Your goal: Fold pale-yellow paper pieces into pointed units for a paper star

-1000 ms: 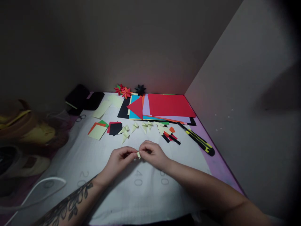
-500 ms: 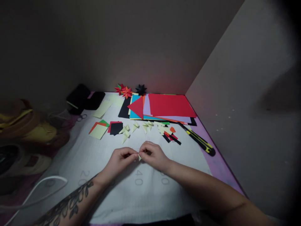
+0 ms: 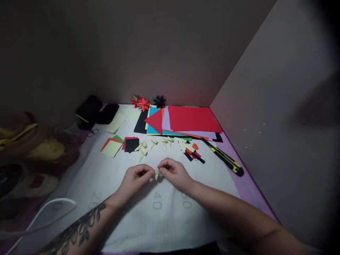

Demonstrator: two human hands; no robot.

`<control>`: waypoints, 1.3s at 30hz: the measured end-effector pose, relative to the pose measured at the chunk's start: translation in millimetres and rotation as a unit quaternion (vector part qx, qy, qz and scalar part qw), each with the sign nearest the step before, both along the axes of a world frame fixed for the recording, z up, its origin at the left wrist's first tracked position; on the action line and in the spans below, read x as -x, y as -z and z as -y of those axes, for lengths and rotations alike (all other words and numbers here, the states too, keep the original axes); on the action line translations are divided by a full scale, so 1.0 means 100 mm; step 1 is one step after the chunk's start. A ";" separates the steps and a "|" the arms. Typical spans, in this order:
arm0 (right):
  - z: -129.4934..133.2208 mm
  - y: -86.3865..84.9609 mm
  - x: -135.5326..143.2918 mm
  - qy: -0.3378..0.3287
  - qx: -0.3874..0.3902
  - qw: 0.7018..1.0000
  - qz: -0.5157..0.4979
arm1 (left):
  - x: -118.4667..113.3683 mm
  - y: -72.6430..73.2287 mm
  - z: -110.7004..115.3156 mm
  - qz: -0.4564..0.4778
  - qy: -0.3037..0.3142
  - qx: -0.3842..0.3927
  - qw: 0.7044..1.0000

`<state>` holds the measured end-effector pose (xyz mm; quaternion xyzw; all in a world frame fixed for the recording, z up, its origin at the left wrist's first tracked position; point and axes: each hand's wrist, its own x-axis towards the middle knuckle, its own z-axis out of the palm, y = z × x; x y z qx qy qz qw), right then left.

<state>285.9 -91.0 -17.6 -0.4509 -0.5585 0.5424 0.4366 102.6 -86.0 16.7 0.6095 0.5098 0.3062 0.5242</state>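
Observation:
A small pale yellow folded paper piece [image 3: 156, 175] is between my hands, above the white cloth [image 3: 170, 226]. My left hand [image 3: 138, 179] pinches its left side between thumb and index finger. My right hand [image 3: 175, 174] is closed in a pinch at its upper right edge. Beyond my hands lie several pale yellow folded pieces [image 3: 153, 143] in a loose row. Left of them are black squares [image 3: 131, 145] and a fan of pale yellow, orange and green squares [image 3: 111, 148].
A yellow and black cutter [image 3: 225, 159] lies at the right beside paper scraps [image 3: 191, 150]. Stacked coloured sheets [image 3: 195, 119] and paper stars [image 3: 159, 101] are at the back. Scissors [image 3: 92, 132], black cases [image 3: 89, 108] and a white cable [image 3: 53, 202] are left.
My right fingertips have lifted slightly up and away from my left ones, and more of the small folded piece shows between them. The things on the table lie as before.

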 end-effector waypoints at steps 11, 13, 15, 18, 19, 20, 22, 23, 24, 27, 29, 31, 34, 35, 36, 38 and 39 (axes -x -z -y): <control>0.04 0.00 0.05 -0.005 -0.008 1.000 -0.009 | -0.03 0.07 0.02 -0.012 -0.026 -0.017 0.999; 0.05 0.00 0.07 -0.006 -0.002 1.000 -0.017 | -0.05 0.06 0.03 -0.014 -0.031 -0.017 0.999; 0.05 0.00 0.08 -0.007 0.004 1.000 -0.025 | -0.07 0.05 0.03 -0.016 -0.033 -0.016 0.999; 0.05 -0.02 0.11 -0.001 0.009 1.000 -0.016 | -0.08 0.04 0.05 -0.020 -0.023 -0.020 0.999; 0.05 -0.02 0.11 0.004 0.007 1.000 -0.011 | -0.08 0.05 0.05 -0.020 -0.017 -0.020 0.999; 0.05 -0.02 0.11 0.011 0.003 1.000 -0.005 | -0.08 0.06 0.05 -0.018 -0.013 -0.019 1.000; 0.05 -0.02 0.11 0.027 -0.007 1.000 0.005 | -0.08 0.08 0.05 -0.006 -0.005 -0.013 1.000; 0.05 -0.02 0.11 0.035 -0.011 0.999 0.007 | -0.08 0.10 0.05 0.001 -0.003 -0.010 1.000; 0.05 -0.02 0.11 0.042 -0.014 0.999 0.010 | -0.08 0.11 0.04 0.007 -0.003 -0.010 1.000; 0.05 -0.01 0.12 0.058 -0.014 0.998 0.007 | -0.09 0.16 0.03 0.021 -0.013 -0.009 1.000; 0.04 -0.01 0.12 0.059 -0.007 0.998 -0.005 | -0.11 0.19 0.02 0.036 -0.016 0.000 0.999; 0.04 0.00 0.14 0.058 0.003 0.998 -0.023 | -0.11 0.21 0.01 0.056 -0.009 0.014 0.998; 0.03 0.02 0.15 0.061 0.014 0.997 -0.049 | -0.12 0.23 0.01 0.089 0.006 0.027 0.996; 0.02 0.03 0.15 0.064 0.016 0.996 -0.055 | -0.12 0.24 0.02 0.101 0.010 0.034 0.994; 0.01 0.04 0.14 0.068 0.018 0.996 -0.060 | -0.12 0.24 0.02 0.114 0.012 0.041 0.993; 0.00 0.05 0.13 0.079 0.018 0.995 -0.062 | -0.12 0.23 0.03 0.131 0.014 0.055 0.990; -0.01 0.05 0.12 0.082 0.014 0.995 -0.058 | -0.12 0.23 0.02 0.131 0.015 0.056 0.990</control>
